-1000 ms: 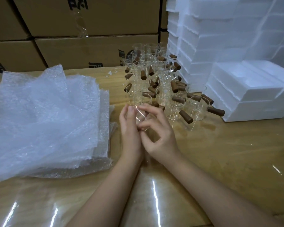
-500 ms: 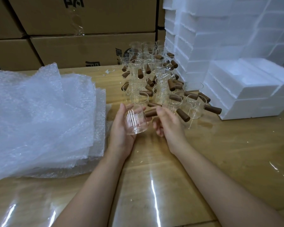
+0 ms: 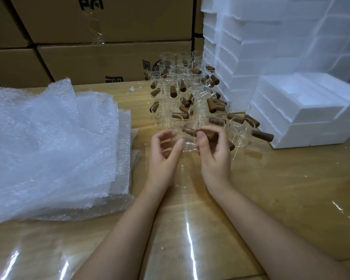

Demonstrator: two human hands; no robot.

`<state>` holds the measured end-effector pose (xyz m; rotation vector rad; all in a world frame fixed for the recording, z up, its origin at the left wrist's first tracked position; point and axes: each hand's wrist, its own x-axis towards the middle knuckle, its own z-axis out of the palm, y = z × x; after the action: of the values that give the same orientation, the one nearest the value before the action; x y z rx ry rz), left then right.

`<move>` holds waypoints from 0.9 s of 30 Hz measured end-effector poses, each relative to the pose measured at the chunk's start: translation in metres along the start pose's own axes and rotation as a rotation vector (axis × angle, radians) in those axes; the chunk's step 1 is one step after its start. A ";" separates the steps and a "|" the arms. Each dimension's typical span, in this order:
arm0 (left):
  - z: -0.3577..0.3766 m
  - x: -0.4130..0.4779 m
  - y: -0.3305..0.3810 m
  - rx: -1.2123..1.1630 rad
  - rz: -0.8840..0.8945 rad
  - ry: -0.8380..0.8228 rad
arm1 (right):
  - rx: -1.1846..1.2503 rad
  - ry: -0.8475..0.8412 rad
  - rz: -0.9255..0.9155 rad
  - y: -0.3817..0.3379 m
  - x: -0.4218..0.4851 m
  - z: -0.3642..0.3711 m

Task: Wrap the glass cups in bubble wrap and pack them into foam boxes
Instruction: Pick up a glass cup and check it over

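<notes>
A clear glass cup (image 3: 182,174) with a brown wooden handle (image 3: 209,136) hangs between my hands above the table, its rim pointing away from me. My right hand (image 3: 215,158) pinches the handle. My left hand (image 3: 164,156) is beside the glass with its fingers curled apart, and only its thumb touches the rim. Several more glass cups (image 3: 187,98) with the same handles stand clustered just behind my hands. A stack of bubble wrap sheets (image 3: 55,142) lies to the left. Open white foam boxes (image 3: 303,110) sit to the right.
A tall pile of foam boxes (image 3: 271,37) rises at the back right. Cardboard cartons (image 3: 109,61) line the far edge of the table. The wooden table (image 3: 271,195) has a glossy film over it near me.
The cup has passed from my left palm to my right hand, which now grips its handle. My left fingers have loosened off the glass. Both hands sit slightly closer to the cluster.
</notes>
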<state>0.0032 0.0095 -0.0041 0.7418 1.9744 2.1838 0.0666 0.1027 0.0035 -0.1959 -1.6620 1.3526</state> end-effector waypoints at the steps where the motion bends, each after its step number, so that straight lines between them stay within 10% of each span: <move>1: 0.002 0.000 0.001 -0.019 -0.030 -0.041 | -0.028 -0.040 -0.050 -0.001 -0.001 0.000; 8: -0.011 0.006 0.003 -0.350 -0.203 -0.182 | 0.001 -0.152 -0.205 -0.002 -0.006 0.003; 14: -0.009 0.007 0.009 -0.649 -0.398 -0.208 | 0.056 -0.010 0.089 0.002 0.004 -0.002; 27: -0.016 0.009 0.010 -0.681 -0.588 -0.403 | 0.237 -0.291 0.423 0.006 0.015 -0.009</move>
<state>-0.0089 -0.0031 0.0077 0.3788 0.9765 1.9320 0.0626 0.1213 0.0061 -0.2279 -1.7386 1.9617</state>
